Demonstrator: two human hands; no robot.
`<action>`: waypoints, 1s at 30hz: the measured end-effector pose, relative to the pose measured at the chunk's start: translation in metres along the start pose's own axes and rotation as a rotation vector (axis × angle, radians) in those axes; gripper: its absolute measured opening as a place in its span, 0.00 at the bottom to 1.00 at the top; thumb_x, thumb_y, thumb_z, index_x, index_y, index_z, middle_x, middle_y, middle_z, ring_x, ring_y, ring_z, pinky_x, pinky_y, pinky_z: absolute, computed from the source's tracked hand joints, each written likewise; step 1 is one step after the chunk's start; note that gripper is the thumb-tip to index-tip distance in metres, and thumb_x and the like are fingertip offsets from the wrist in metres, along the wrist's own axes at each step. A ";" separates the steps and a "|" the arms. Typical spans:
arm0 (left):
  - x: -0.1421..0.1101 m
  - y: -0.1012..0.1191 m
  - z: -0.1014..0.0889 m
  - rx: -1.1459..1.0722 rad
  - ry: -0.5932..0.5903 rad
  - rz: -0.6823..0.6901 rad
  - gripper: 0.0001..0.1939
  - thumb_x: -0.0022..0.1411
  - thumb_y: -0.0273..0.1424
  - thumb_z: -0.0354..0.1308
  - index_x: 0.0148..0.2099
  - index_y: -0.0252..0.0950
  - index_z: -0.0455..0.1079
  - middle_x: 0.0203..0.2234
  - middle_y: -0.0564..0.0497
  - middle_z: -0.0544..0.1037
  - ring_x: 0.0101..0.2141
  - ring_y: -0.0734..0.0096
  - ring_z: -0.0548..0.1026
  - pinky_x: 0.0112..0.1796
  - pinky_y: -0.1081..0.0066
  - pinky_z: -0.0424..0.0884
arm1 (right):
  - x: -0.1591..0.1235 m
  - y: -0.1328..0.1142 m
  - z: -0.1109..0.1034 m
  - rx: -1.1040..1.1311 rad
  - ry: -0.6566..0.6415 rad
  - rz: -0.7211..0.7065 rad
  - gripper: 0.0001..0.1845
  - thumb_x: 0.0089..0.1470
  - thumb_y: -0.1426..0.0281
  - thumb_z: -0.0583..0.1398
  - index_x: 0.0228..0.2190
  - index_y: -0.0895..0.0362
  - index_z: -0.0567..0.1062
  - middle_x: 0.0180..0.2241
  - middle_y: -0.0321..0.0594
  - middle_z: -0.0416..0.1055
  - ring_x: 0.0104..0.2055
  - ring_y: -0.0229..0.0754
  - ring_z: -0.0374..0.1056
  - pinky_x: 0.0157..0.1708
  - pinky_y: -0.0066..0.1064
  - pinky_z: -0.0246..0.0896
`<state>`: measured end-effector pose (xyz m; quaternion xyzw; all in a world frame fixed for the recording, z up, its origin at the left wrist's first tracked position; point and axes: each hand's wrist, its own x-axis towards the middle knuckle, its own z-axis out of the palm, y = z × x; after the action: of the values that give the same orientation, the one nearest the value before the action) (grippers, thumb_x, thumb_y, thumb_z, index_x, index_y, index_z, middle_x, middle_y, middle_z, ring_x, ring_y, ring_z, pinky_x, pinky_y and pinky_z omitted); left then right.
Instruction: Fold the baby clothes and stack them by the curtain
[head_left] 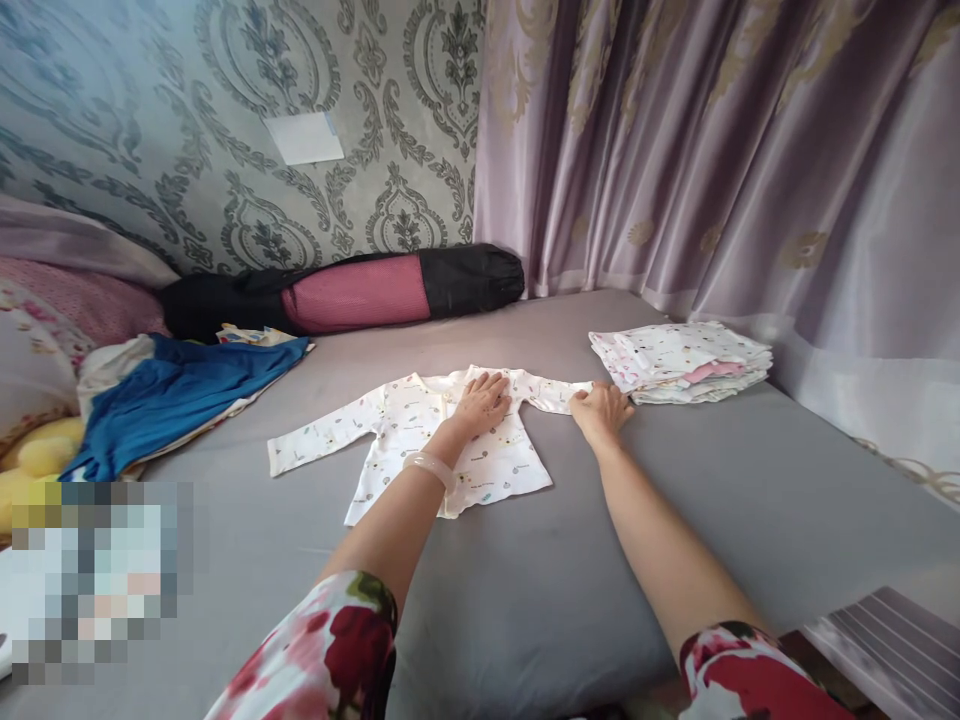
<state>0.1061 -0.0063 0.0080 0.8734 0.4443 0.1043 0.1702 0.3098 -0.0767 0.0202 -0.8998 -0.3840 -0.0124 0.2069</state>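
On printed shirt (409,425), left grip (481,402) spread flat, right grip (604,410) pinching sleeve (556,394).

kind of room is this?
Probably a bedroom in a home: a flat, bed-like surface under a smooth grey fabric sheet, long shiny mauve curtains with gold motifs, and silvery grey damask-patterned wallpaper.

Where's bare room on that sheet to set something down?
Bare sheet lies right of the right forearm, in front of the folded clothes, and between the printed shirt and pink-black bag. Crowded: the left side, with blue garment and yellow plush.
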 end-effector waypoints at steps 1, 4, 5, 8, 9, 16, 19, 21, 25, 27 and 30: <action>0.000 0.001 -0.002 -0.010 -0.024 -0.011 0.28 0.68 0.41 0.41 0.68 0.40 0.53 0.68 0.49 0.53 0.67 0.54 0.46 0.64 0.53 0.43 | 0.001 0.000 -0.001 0.020 -0.008 -0.003 0.18 0.55 0.68 0.54 0.45 0.62 0.75 0.48 0.54 0.70 0.54 0.57 0.62 0.51 0.46 0.54; 0.000 0.004 -0.010 -0.035 -0.110 -0.038 0.32 0.67 0.47 0.41 0.69 0.41 0.50 0.69 0.48 0.48 0.68 0.54 0.42 0.65 0.52 0.40 | 0.008 0.000 -0.006 0.121 -0.005 -0.034 0.15 0.53 0.68 0.55 0.39 0.61 0.76 0.45 0.53 0.71 0.51 0.55 0.64 0.49 0.44 0.56; 0.000 0.005 -0.012 -0.040 -0.135 -0.043 0.34 0.67 0.48 0.41 0.69 0.40 0.49 0.70 0.48 0.47 0.68 0.54 0.41 0.65 0.53 0.39 | 0.011 -0.001 -0.008 0.184 -0.001 -0.047 0.13 0.53 0.68 0.55 0.37 0.61 0.76 0.42 0.52 0.72 0.49 0.53 0.66 0.48 0.43 0.58; 0.002 0.005 -0.015 -0.044 -0.181 -0.050 0.37 0.66 0.51 0.41 0.70 0.39 0.46 0.70 0.47 0.45 0.68 0.55 0.38 0.65 0.55 0.37 | 0.024 -0.006 -0.016 0.511 0.013 -0.060 0.08 0.51 0.66 0.58 0.29 0.58 0.74 0.30 0.42 0.72 0.39 0.47 0.68 0.42 0.37 0.62; 0.002 0.005 -0.015 -0.042 -0.186 -0.049 0.37 0.65 0.51 0.41 0.70 0.39 0.45 0.70 0.48 0.44 0.69 0.55 0.37 0.65 0.55 0.36 | 0.029 -0.008 -0.020 0.656 0.009 -0.044 0.08 0.51 0.65 0.59 0.28 0.57 0.73 0.27 0.38 0.70 0.36 0.45 0.68 0.40 0.35 0.63; 0.002 0.007 -0.014 -0.018 -0.187 -0.053 0.41 0.65 0.54 0.38 0.71 0.36 0.40 0.70 0.45 0.42 0.68 0.54 0.36 0.65 0.54 0.36 | 0.036 -0.043 -0.056 1.348 -0.411 0.218 0.05 0.59 0.71 0.54 0.30 0.54 0.67 0.20 0.28 0.67 0.25 0.35 0.67 0.32 0.31 0.68; 0.003 0.009 -0.014 -0.011 -0.194 -0.065 0.42 0.64 0.55 0.38 0.72 0.35 0.38 0.70 0.44 0.41 0.68 0.52 0.36 0.64 0.53 0.37 | 0.033 -0.059 -0.064 1.356 -0.433 0.262 0.08 0.62 0.73 0.52 0.30 0.55 0.66 0.20 0.29 0.68 0.24 0.35 0.68 0.33 0.33 0.70; 0.004 0.009 -0.015 -0.003 -0.190 -0.065 0.43 0.64 0.55 0.39 0.72 0.36 0.38 0.70 0.43 0.41 0.68 0.50 0.37 0.64 0.52 0.37 | 0.031 -0.068 -0.064 1.348 -0.428 0.251 0.09 0.63 0.72 0.52 0.29 0.55 0.66 0.21 0.30 0.69 0.24 0.35 0.69 0.33 0.34 0.71; 0.008 0.007 -0.014 0.011 -0.157 -0.048 0.42 0.63 0.56 0.42 0.71 0.37 0.42 0.70 0.41 0.44 0.68 0.45 0.40 0.63 0.47 0.40 | 0.026 -0.089 -0.061 1.335 -0.430 0.206 0.09 0.61 0.73 0.53 0.28 0.56 0.68 0.22 0.32 0.70 0.25 0.36 0.69 0.31 0.33 0.71; 0.010 0.004 -0.014 0.014 -0.142 -0.034 0.42 0.62 0.57 0.44 0.70 0.40 0.45 0.69 0.41 0.46 0.67 0.42 0.42 0.62 0.44 0.43 | 0.022 -0.100 -0.060 1.323 -0.443 0.201 0.08 0.60 0.73 0.54 0.28 0.56 0.68 0.20 0.32 0.69 0.24 0.36 0.69 0.30 0.32 0.71; 0.013 0.000 -0.016 0.031 -0.136 -0.018 0.42 0.59 0.59 0.46 0.68 0.42 0.50 0.69 0.40 0.48 0.66 0.37 0.44 0.60 0.40 0.45 | 0.015 -0.115 -0.057 1.307 -0.465 0.212 0.08 0.59 0.73 0.55 0.28 0.57 0.69 0.19 0.32 0.68 0.23 0.36 0.68 0.28 0.30 0.70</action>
<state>0.1084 0.0080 0.0231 0.8771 0.4409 0.0364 0.1871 0.2480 -0.0172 0.1172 -0.6029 -0.2575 0.4341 0.6179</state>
